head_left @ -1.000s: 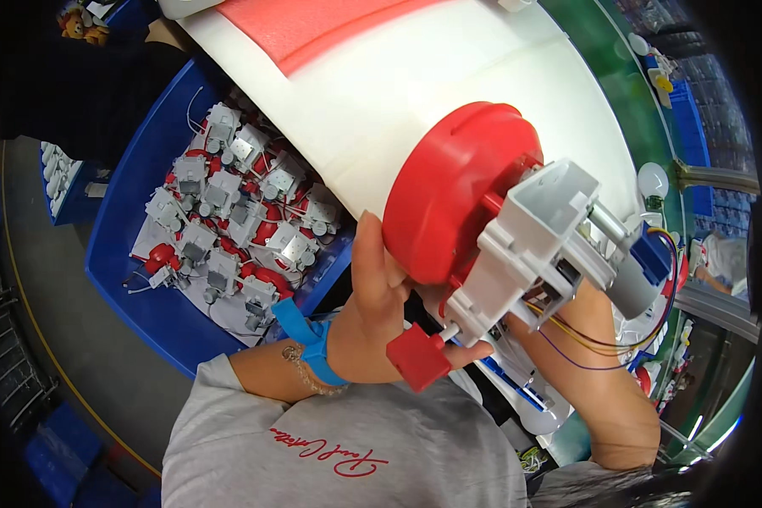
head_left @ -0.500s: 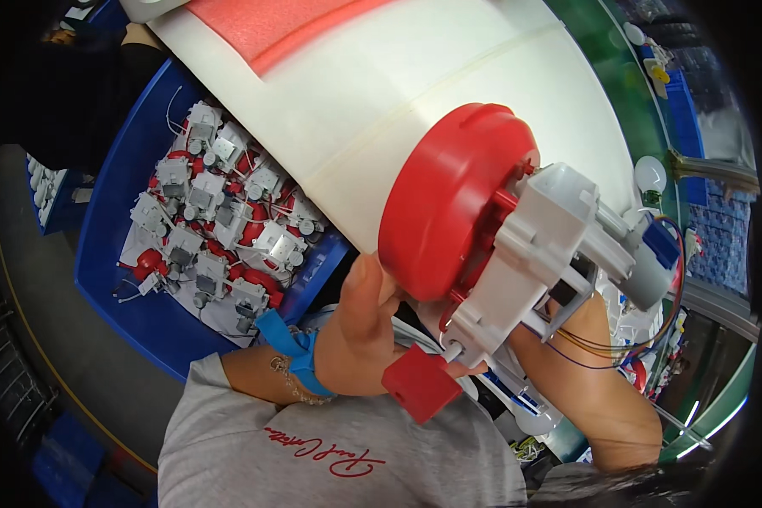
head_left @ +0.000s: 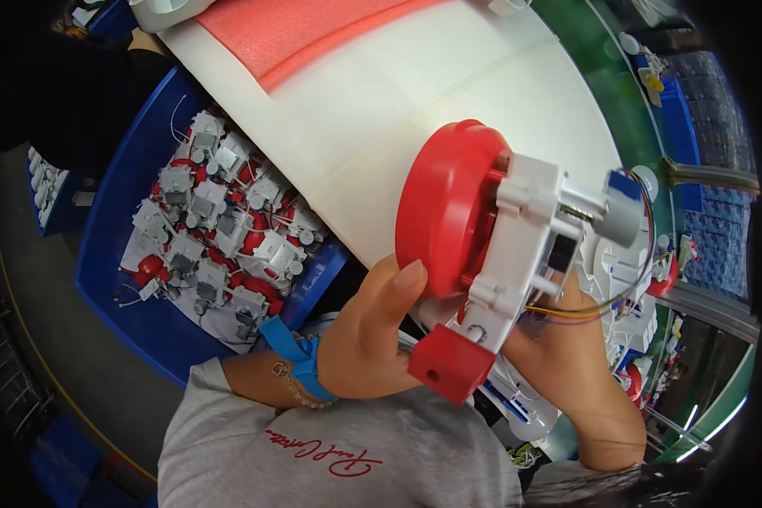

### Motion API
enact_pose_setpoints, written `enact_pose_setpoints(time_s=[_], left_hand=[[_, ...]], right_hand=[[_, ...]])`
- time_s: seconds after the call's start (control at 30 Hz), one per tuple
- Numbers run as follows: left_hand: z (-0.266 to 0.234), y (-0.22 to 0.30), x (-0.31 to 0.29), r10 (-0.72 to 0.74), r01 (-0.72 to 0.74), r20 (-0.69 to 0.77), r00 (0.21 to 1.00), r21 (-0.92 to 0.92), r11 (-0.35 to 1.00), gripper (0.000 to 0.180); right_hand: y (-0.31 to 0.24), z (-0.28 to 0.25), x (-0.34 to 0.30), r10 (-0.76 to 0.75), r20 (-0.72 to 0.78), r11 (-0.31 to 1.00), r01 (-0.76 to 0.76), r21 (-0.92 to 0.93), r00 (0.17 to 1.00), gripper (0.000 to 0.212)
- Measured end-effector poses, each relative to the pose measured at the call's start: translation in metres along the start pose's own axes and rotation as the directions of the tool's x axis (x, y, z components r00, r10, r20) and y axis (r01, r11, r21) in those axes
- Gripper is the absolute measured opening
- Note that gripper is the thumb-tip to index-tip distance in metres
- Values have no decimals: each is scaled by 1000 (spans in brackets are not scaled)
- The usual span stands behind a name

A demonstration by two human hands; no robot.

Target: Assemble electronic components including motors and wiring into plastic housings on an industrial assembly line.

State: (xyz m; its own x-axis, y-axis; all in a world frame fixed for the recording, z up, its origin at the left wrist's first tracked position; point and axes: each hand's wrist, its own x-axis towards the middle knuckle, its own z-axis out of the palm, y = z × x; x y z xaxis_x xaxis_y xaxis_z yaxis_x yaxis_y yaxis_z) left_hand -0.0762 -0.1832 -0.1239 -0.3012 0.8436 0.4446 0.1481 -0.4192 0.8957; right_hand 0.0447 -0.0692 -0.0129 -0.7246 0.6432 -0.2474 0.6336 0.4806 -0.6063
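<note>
In front of me I hold a motor assembly with a white gearbox housing, a large round red wheel-like part on its left and a grey motor on its right. A red block with a small hole sits on its lower end. Coloured wires loop from the motor. My left hand, with a blue band at its wrist, is closed on the lower left, its thumb against the red round part. My right hand grips from behind and below the housing; most of its fingers are hidden.
To the left, a blue bin holds several similar red-and-white assemblies. A white table with a pink foam sheet lies ahead. White parts and a metal rail stand at the right, beside a green surface.
The motor assembly has turned and shifted slightly, so the red block's holed face now shows. The red round part appears narrower. Both hands have stayed on the assembly.
</note>
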Motion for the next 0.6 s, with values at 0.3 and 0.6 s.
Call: enact_pose_setpoints(time_s=[0.3, 0.6], left_hand=[[2, 9, 5, -4, 5, -59, 998, 7, 1000, 96], [3, 18, 7, -195, 187, -47, 980, -144, 972, 81]], right_hand=[[-8, -2, 2, 127, 10, 984, -125, -125, 992, 40], [-17, -8, 10, 175, 38, 974, -168, -152, 984, 39]])
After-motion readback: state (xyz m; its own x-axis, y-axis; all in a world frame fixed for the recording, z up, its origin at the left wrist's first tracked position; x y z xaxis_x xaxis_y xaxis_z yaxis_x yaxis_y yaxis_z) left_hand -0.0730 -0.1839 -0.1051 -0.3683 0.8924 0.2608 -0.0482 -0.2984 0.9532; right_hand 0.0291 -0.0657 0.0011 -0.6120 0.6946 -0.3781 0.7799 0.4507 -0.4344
